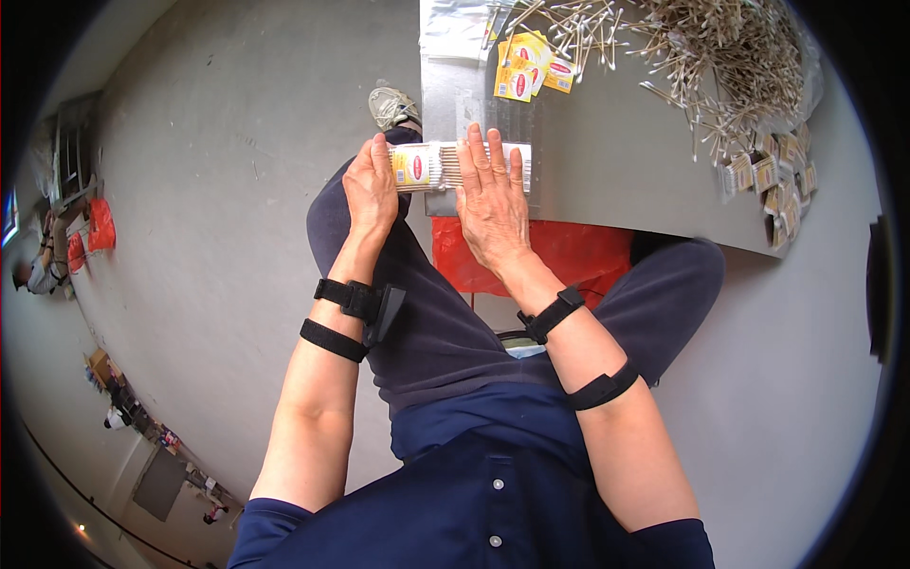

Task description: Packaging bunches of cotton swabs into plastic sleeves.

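At the table's left edge my left hand (372, 194) grips the left end of a bundle of cotton swabs (413, 168), with a yellow-and-white label card on top. The bundle sticks out past the edge, above my knee. Beside it, my right hand (495, 209) lies flat with fingers stretched over a row of cotton swabs (450, 166). White swab tips show to the right of its fingers. The palm hides part of the row, and whether the row and bundle share one wrapper is unclear.
Several yellow label cards (533, 71) lie on the grey table (607, 152) farther off. Loose cotton swabs (573, 38) are scattered behind them. A large heap of swabs (735, 66) fills the far right, with several small swab packs (782, 190) nearer. Red plastic (531, 254) hangs below the table.
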Motion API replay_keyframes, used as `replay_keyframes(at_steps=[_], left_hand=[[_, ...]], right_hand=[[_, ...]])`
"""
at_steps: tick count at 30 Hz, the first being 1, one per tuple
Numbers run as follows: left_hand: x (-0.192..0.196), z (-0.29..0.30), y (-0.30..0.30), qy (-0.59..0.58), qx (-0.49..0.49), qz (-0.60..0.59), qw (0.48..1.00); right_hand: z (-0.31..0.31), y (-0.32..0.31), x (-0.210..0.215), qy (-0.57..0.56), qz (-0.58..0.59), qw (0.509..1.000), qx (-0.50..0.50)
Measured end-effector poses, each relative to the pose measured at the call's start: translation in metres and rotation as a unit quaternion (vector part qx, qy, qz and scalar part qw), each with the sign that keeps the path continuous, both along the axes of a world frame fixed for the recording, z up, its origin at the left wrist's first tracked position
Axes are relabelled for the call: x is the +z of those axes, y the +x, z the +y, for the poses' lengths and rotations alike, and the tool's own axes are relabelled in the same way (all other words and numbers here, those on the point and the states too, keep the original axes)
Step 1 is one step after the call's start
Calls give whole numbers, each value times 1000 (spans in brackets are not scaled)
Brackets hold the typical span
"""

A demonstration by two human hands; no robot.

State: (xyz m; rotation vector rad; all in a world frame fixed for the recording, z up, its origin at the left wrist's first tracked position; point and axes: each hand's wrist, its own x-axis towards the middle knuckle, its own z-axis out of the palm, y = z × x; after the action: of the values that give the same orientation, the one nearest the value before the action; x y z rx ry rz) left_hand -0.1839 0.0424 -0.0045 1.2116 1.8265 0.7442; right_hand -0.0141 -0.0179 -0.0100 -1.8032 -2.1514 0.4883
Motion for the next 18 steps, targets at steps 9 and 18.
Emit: replay_keyframes(at_steps=[9, 18], left_hand=[[-7, -1, -4, -5, -1, -82, 997], [0, -3, -3, -7, -3, -71, 997]], right_hand=[[7, -4, 1, 10, 29, 999, 36], [6, 16, 17, 85, 426, 891, -130]])
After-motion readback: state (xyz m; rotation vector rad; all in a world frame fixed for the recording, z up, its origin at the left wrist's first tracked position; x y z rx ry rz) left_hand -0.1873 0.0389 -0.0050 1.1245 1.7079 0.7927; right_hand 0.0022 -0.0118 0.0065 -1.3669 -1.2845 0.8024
